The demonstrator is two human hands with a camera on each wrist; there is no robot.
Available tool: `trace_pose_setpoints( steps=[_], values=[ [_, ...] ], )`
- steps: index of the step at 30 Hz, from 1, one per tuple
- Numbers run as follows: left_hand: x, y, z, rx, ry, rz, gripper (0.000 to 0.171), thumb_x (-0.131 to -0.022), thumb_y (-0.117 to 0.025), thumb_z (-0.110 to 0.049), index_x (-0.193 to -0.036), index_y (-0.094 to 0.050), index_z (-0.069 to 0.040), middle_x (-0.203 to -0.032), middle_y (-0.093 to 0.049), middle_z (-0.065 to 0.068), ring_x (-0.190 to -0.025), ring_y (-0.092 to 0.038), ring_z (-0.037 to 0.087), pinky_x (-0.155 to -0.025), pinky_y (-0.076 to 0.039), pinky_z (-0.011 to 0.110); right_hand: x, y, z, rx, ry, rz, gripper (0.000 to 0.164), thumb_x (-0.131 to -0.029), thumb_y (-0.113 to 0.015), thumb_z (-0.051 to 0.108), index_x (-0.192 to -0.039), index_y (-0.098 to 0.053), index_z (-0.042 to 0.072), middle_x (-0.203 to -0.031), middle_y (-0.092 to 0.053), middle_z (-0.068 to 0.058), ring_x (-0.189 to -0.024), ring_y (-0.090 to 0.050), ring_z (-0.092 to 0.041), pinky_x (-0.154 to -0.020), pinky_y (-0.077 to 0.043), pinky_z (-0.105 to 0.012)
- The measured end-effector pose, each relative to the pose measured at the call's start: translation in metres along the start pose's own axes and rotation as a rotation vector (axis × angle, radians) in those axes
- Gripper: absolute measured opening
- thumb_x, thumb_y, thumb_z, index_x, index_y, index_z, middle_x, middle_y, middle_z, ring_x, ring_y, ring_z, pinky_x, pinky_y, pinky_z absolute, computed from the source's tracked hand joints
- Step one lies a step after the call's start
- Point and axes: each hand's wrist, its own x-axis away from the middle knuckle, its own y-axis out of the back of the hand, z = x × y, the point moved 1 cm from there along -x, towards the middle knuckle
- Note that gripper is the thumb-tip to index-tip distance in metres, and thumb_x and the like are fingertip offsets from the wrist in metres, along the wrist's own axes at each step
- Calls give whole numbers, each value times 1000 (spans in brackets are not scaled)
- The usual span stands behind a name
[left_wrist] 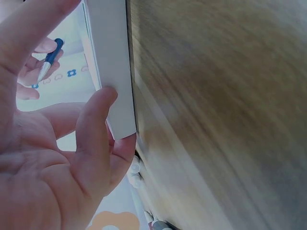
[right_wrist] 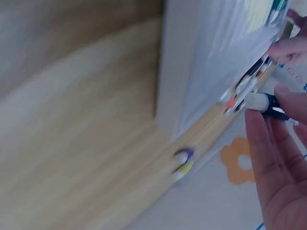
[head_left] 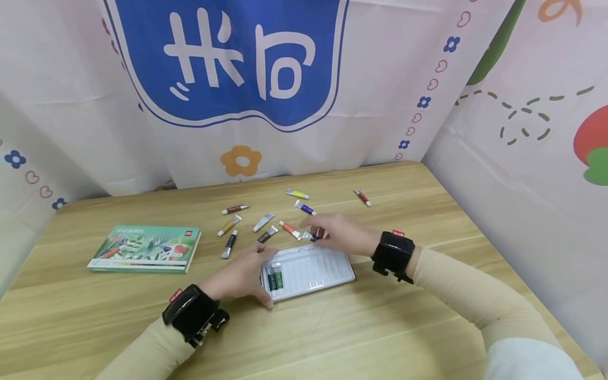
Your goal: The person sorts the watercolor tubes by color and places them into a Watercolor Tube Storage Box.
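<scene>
My left hand (head_left: 241, 274) grips the left end of a white plastic tray (head_left: 315, 272), thumb at the near side and fingers at the far side. Two green paint tubes (head_left: 275, 278) lie in the tray's left slots. Over the tray's far edge, my right hand (head_left: 344, 235) pinches a dark blue paint tube (right_wrist: 273, 108) with a white cap. The same tube shows in the left wrist view, tilted. Just left of the right hand, an orange paint tube (head_left: 290, 230) lies on the table, with a dark brown tube (head_left: 267, 234) close behind the tray.
More paint tubes lie scattered behind the tray, among them a yellow one (head_left: 297, 193), a purple one (head_left: 305, 207) and a black one (head_left: 229, 244). A red tube (head_left: 362, 197) lies farther right. A green illustrated box (head_left: 144, 249) sits at the left.
</scene>
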Motion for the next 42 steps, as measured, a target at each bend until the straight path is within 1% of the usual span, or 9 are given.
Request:
trace_pose_setpoints(
  steps=[9, 16, 19, 24, 30, 32, 35, 38, 42],
  values=[
    [0, 1, -2, 22, 20, 12, 110, -59, -102, -29, -151, -48, -2, -142, -45, 23, -123, -50, 34, -104, -47, 54, -7, -28, 25, -313, -74, -7, 41, -91, -77, 5, -129, -62, 5, -103, -68, -1, -90, -65, -10, -80, -56, -24],
    [0, 1, -2, 21, 25, 7, 114, -55, -102, -30, -151, -48, -1, -144, -44, 24, -128, -47, 37, -106, -46, 55, -11, -52, 40, -666, -192, -75, 42, -90, -74, -5, -127, -57, 0, -108, -63, -10, -84, -68, -14, -75, -61, -30],
    [-1, 1, -1, 31, 11, 6, 114, -55, -102, -29, -151, -47, 0, -142, -45, 24, -127, -47, 37, -106, -45, 55, -10, -59, 45, -748, -245, -85, 42, -90, -72, -7, -128, -54, 0, -111, -59, -12, -78, -68, -14, -71, -61, -31],
    [0, 1, 0, 48, 5, 4, 110, -56, -102, -27, -149, -50, 0, -137, -47, 22, -120, -48, 32, -105, -47, 52, -8, -66, 52, -738, -299, -53, 39, -91, -73, -4, -125, -55, 1, -114, -57, -10, -71, -67, -13, -63, -56, -26],
    [1, 0, 0, 59, -2, -5, 109, -55, -102, -24, -147, -51, 3, -135, -47, 21, -118, -48, 31, -105, -46, 50, -8, -72, 51, -674, -392, -60, 40, -86, -81, 4, -119, -58, 3, -98, -63, -5, -65, -62, -11, -57, -50, -23],
    [0, 0, 0, 60, -6, -8, 109, -55, -102, -23, -147, -50, 3, -135, -47, 21, -119, -48, 32, -105, -46, 51, -10, -73, 49, -634, -383, -68, 40, -85, -82, 5, -117, -59, 2, -98, -64, -5, -64, -61, -12, -58, -52, -24],
    [0, 0, 0, 56, -9, -6, 111, -55, -102, -24, -148, -49, 4, -136, -46, 23, -120, -48, 33, -106, -46, 52, -13, -70, 47, -555, -354, -67, 36, -84, -83, 8, -114, -63, 3, -109, -64, -5, -79, -62, -11, -73, -54, -27],
    [0, 1, 0, 50, -5, -4, 111, -55, -102, -25, -148, -49, 4, -138, -46, 23, -122, -47, 34, -106, -45, 53, -15, -65, 47, -465, -326, -61, 31, -84, -84, 11, -111, -69, 5, -110, -68, -2, -94, -61, -12, -86, -52, -30],
    [0, 1, -1, 37, 0, 3, 113, -55, -102, -27, -149, -47, 3, -140, -45, 24, -126, -46, 37, -108, -44, 55, -17, -60, 44, -347, -273, -37, 28, -85, -84, 14, -112, -77, 7, -103, -69, 2, -91, -58, -13, -79, -50, -28]
  ],
)
